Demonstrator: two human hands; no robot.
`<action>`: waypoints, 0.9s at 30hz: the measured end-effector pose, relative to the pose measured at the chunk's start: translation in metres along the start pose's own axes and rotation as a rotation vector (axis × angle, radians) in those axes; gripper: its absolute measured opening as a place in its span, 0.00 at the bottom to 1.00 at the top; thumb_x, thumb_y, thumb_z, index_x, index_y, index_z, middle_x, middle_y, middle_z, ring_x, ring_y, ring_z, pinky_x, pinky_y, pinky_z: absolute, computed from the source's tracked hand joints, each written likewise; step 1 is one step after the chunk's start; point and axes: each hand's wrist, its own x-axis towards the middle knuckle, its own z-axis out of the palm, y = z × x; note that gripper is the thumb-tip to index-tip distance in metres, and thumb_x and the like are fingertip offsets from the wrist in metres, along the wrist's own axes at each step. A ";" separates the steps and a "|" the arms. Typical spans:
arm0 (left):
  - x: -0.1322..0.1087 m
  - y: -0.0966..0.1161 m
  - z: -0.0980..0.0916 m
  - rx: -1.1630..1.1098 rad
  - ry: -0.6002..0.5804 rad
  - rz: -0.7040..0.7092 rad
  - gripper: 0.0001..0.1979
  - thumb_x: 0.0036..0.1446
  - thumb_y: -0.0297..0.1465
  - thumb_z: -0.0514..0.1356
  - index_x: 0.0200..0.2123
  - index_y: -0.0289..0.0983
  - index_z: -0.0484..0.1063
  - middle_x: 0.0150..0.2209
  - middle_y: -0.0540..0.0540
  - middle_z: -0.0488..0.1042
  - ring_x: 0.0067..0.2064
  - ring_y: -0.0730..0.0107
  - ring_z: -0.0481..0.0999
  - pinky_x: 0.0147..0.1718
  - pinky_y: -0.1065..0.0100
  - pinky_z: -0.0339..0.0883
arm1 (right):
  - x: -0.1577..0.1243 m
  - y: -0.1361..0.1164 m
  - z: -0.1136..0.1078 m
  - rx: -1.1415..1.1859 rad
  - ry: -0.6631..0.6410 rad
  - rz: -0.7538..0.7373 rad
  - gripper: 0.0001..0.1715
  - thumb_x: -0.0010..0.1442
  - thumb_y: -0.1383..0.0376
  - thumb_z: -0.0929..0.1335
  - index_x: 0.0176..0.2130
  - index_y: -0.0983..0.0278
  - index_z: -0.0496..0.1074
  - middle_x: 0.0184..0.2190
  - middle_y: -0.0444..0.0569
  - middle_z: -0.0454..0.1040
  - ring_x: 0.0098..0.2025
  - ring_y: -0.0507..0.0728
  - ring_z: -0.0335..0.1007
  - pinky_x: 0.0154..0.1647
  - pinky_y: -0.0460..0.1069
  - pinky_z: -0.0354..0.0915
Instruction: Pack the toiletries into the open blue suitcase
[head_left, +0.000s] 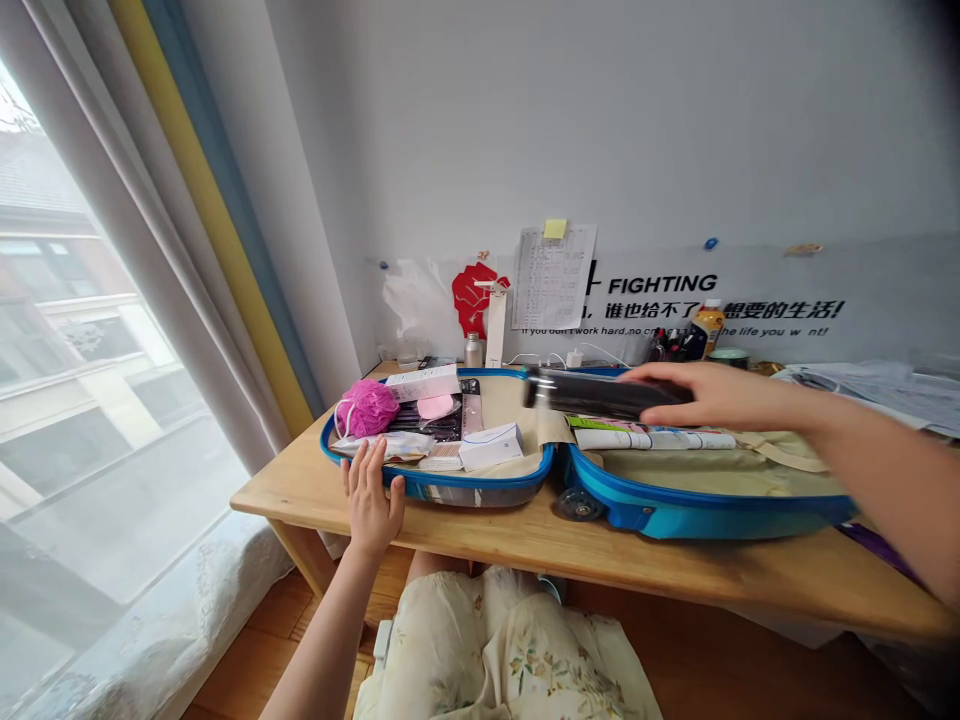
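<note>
A blue suitcase (480, 490) lies open on a wooden table, its two halves side by side. My left hand (373, 500) rests on the near rim of the left half, its fingers stretched out and apart. Over the middle of the suitcase, my right hand (690, 392) grips a black cylinder (592, 394) held sideways; motion blur hides its exact kind. In the left half lie a purple bath puff (367, 408), a pink pad (436, 406), a long white box (424, 382) and a smaller white box (491, 446). White tubes (652, 439) lie in the right half, below the black cylinder.
The wooden table (480, 540) stands against the wall. Behind the suitcase are a white desk lamp (496, 325), a small metallic bottle (473, 350), an orange-labelled bottle (705, 328) and white chargers (574, 358). Papers (892, 390) lie at the right. Curtains (187, 200) hang left.
</note>
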 end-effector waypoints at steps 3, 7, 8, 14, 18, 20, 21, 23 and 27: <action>-0.001 0.000 0.002 0.013 0.003 -0.018 0.31 0.69 0.44 0.43 0.68 0.33 0.53 0.62 0.32 0.67 0.68 0.54 0.57 0.68 0.49 0.39 | 0.022 -0.070 0.016 0.177 -0.120 -0.169 0.36 0.55 0.46 0.67 0.60 0.54 0.66 0.51 0.49 0.76 0.49 0.62 0.73 0.49 0.54 0.68; -0.001 0.000 0.004 0.011 0.049 -0.001 0.32 0.69 0.44 0.44 0.70 0.32 0.47 0.62 0.31 0.66 0.67 0.55 0.59 0.67 0.49 0.42 | 0.045 -0.134 0.053 0.074 -0.142 -0.339 0.33 0.55 0.50 0.69 0.58 0.54 0.68 0.56 0.49 0.73 0.54 0.64 0.71 0.53 0.54 0.66; -0.001 -0.001 0.004 0.010 0.056 0.001 0.33 0.69 0.44 0.44 0.70 0.32 0.46 0.62 0.31 0.65 0.67 0.55 0.59 0.67 0.49 0.42 | 0.049 -0.144 0.061 0.033 -0.157 -0.366 0.33 0.55 0.51 0.69 0.58 0.55 0.68 0.56 0.50 0.73 0.55 0.64 0.71 0.53 0.54 0.66; -0.001 -0.002 0.004 0.016 0.048 0.011 0.30 0.69 0.43 0.44 0.68 0.33 0.50 0.64 0.30 0.62 0.68 0.54 0.58 0.66 0.49 0.45 | 0.062 -0.174 0.092 -0.003 -0.249 -0.458 0.36 0.57 0.50 0.68 0.61 0.60 0.66 0.57 0.54 0.73 0.56 0.65 0.71 0.53 0.55 0.66; -0.002 -0.001 0.002 0.024 0.040 0.023 0.27 0.69 0.43 0.45 0.65 0.35 0.58 0.65 0.31 0.61 0.69 0.53 0.55 0.66 0.48 0.44 | 0.065 -0.180 0.107 0.037 -0.287 -0.519 0.37 0.61 0.51 0.66 0.65 0.61 0.63 0.58 0.57 0.71 0.57 0.65 0.69 0.56 0.56 0.64; -0.002 0.000 0.001 0.033 0.032 0.033 0.27 0.69 0.44 0.44 0.62 0.35 0.63 0.64 0.32 0.62 0.69 0.52 0.54 0.67 0.48 0.42 | 0.067 -0.181 0.113 0.003 -0.256 -0.563 0.35 0.64 0.51 0.63 0.65 0.62 0.64 0.58 0.58 0.70 0.58 0.65 0.67 0.59 0.58 0.62; -0.001 0.001 0.000 0.038 0.025 0.034 0.27 0.69 0.45 0.44 0.60 0.35 0.65 0.64 0.33 0.63 0.69 0.52 0.54 0.67 0.48 0.41 | 0.068 -0.182 0.115 -0.017 -0.236 -0.589 0.33 0.65 0.52 0.62 0.64 0.62 0.65 0.58 0.58 0.70 0.59 0.65 0.66 0.60 0.59 0.60; -0.001 0.002 -0.001 0.045 0.004 0.025 0.28 0.68 0.46 0.43 0.58 0.36 0.68 0.62 0.34 0.65 0.69 0.52 0.54 0.67 0.49 0.41 | 0.071 -0.183 0.119 -0.049 -0.208 -0.631 0.29 0.67 0.54 0.60 0.61 0.62 0.68 0.59 0.57 0.69 0.60 0.65 0.63 0.62 0.61 0.58; 0.000 0.001 -0.002 0.039 -0.022 0.026 0.27 0.68 0.46 0.44 0.57 0.36 0.69 0.59 0.36 0.69 0.66 0.54 0.59 0.67 0.50 0.39 | 0.074 -0.185 0.125 -0.064 -0.232 -0.648 0.25 0.68 0.56 0.58 0.58 0.61 0.70 0.59 0.56 0.70 0.61 0.64 0.63 0.63 0.62 0.58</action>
